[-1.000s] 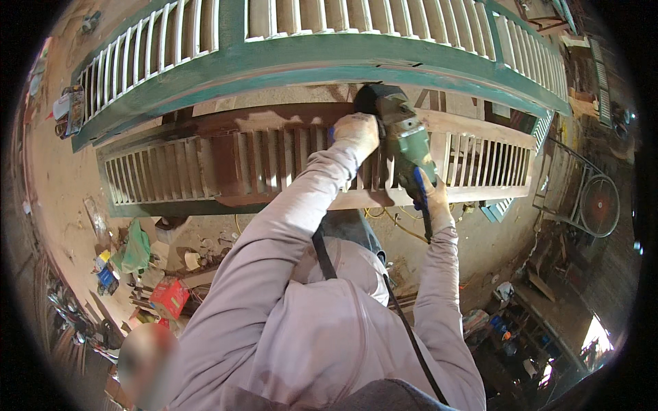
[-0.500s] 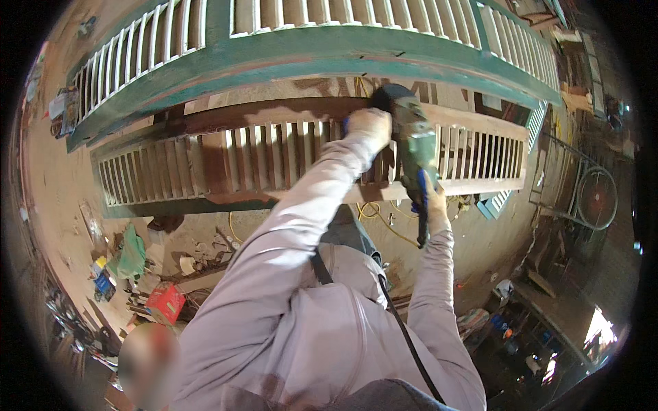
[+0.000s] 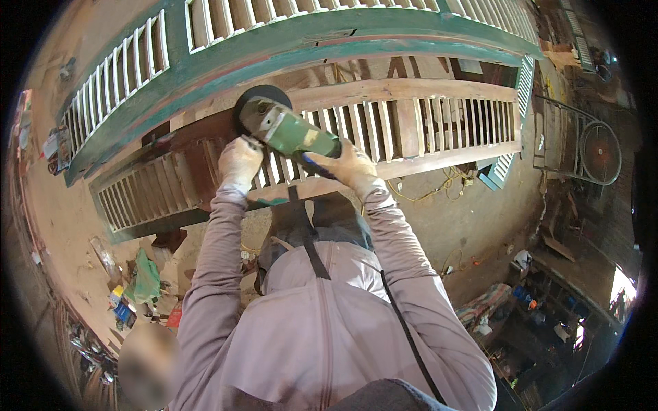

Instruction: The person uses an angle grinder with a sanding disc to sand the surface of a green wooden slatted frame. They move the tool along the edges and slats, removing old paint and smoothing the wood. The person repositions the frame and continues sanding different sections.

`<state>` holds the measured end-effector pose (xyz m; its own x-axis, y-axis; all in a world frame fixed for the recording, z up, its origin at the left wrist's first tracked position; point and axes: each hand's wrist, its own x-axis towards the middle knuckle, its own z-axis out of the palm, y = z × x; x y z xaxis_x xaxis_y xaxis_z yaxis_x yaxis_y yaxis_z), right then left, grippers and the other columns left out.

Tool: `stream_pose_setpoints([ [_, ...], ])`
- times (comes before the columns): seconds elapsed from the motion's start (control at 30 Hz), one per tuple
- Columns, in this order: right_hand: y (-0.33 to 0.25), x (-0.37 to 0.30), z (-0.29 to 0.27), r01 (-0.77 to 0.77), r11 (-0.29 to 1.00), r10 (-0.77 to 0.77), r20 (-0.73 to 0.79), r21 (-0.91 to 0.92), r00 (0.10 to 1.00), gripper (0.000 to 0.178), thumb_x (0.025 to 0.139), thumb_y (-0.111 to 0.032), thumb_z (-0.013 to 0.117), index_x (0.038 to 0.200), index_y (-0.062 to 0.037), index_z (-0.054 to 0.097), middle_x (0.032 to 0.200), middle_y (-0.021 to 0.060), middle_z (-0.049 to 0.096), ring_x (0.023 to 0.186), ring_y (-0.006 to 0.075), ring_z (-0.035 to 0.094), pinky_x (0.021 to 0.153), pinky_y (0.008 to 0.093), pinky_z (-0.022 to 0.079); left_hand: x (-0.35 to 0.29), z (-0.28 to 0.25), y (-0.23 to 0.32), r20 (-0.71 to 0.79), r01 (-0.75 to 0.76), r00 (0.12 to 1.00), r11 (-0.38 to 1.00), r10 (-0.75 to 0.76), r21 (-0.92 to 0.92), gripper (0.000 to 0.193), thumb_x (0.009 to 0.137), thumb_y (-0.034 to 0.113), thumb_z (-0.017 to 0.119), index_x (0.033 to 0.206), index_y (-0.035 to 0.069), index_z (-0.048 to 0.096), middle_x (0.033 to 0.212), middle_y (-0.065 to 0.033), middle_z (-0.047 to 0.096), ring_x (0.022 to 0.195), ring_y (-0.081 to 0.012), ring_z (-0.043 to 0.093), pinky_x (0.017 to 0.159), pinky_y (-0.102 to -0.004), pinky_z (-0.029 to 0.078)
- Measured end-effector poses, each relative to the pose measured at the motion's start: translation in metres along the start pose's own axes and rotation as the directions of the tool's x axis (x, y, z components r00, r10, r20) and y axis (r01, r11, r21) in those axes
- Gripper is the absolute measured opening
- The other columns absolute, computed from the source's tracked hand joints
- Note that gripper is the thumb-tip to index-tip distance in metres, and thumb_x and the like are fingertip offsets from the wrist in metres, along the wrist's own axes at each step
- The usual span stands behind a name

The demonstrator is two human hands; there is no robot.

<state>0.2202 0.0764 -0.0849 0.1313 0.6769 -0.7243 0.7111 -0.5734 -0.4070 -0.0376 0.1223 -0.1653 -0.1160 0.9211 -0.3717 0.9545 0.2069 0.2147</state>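
Note:
Both my gloved hands grip a green angle grinder [image 3: 291,130]. My left hand [image 3: 239,162] holds its side near the head, and my right hand [image 3: 346,165] grips the rear body. The grinder's dark round disc [image 3: 257,99] rests on the top rail of a bare wooden louvered shutter [image 3: 411,123], at the part still stained dark brown. A black power cord [image 3: 404,329] runs down over my right side. Behind this shutter lies a larger green-framed louvered shutter [image 3: 288,41].
Tools, a green cloth [image 3: 142,277] and small boxes litter the dirt floor at lower left. Yellow cord [image 3: 439,185] lies under the shutter. A metal stand with a wheel [image 3: 600,152] is at the right. Cluttered shelves fill the lower right.
The grinder and both hands have moved left along the shutter's top rail, from near its middle-right to its left part. My view swung with them.

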Motion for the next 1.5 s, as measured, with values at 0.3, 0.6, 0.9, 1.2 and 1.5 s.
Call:
stream_pose_setpoints([
  [0.3, 0.102, 0.017, -0.075, -0.045, 0.958, 0.087, -0.135, 0.282, 0.987, 0.085, 0.079, -0.068, 0.076, 0.126, 0.0021, 0.066, 0.099, 0.0205, 0.074, 0.091, 0.0264, 0.073, 0.08, 0.0377, 0.056, 0.025, 0.014, 0.156, 0.232, -0.12, 0.964, 0.992, 0.128, -0.049, 0.037, 0.087, 0.031, 0.061, 0.103, 0.002, 0.077, 0.109, -0.0246, 0.073, 0.105, -0.0376, 0.072, 0.091, -0.0462, 0.057],
  [0.6, 0.218, 0.044, -0.102, -0.118, 0.848, 0.248, -0.189, 0.517, 0.95, 0.077, 0.081, -0.062, 0.078, 0.124, 0.0008, 0.065, 0.083, 0.0137, 0.07, 0.057, 0.0192, 0.066, 0.049, 0.0342, 0.053, 0.03, 0.03, 0.261, 0.258, -0.323, 0.903, 0.939, 0.344, -0.12, 0.03, 0.083, 0.021, 0.062, 0.1, 0.003, 0.079, 0.106, -0.0227, 0.075, 0.102, -0.0362, 0.074, 0.087, -0.0448, 0.059],
  [0.9, 0.195, 0.006, -0.077, -0.047, 0.679, 0.303, -0.222, 0.732, 0.927, 0.072, 0.082, -0.06, 0.08, 0.125, -0.0042, 0.066, 0.081, 0.0059, 0.067, 0.055, 0.0111, 0.057, 0.044, 0.0279, 0.045, 0.021, 0.037, 0.264, 0.24, -0.423, 0.869, 0.901, 0.434, -0.096, 0.03, 0.085, 0.023, 0.063, 0.103, 0.004, 0.078, 0.109, -0.0208, 0.075, 0.102, -0.0342, 0.074, 0.083, -0.0461, 0.061],
  [1.2, 0.059, 0.021, -0.032, -0.05, 0.983, 0.064, -0.076, 0.175, 0.995, 0.111, 0.072, -0.083, 0.068, 0.131, 0.0098, 0.058, 0.116, 0.0304, 0.069, 0.11, 0.0362, 0.07, 0.092, 0.0421, 0.055, 0.028, -0.014, 0.089, 0.147, -0.123, 0.981, 0.991, 0.128, -0.047, 0.039, 0.086, 0.033, 0.063, 0.103, 0.0, 0.075, 0.11, -0.027, 0.072, 0.107, -0.0397, 0.071, 0.093, -0.0472, 0.056],
  [1.5, 0.019, 0.018, -0.008, 0.045, 0.999, -0.044, -0.048, 0.022, 0.998, 0.107, 0.073, -0.08, 0.069, 0.136, 0.0058, 0.058, 0.128, 0.0309, 0.065, 0.122, 0.0409, 0.064, 0.104, 0.0451, 0.049, 0.016, -0.002, 0.024, -0.016, -0.001, 1.0, 1.0, 0.001, 0.024, 0.042, 0.09, 0.039, 0.061, 0.098, 0.001, 0.075, 0.102, -0.0274, 0.073, 0.1, -0.0402, 0.071, 0.089, -0.0482, 0.057],
])
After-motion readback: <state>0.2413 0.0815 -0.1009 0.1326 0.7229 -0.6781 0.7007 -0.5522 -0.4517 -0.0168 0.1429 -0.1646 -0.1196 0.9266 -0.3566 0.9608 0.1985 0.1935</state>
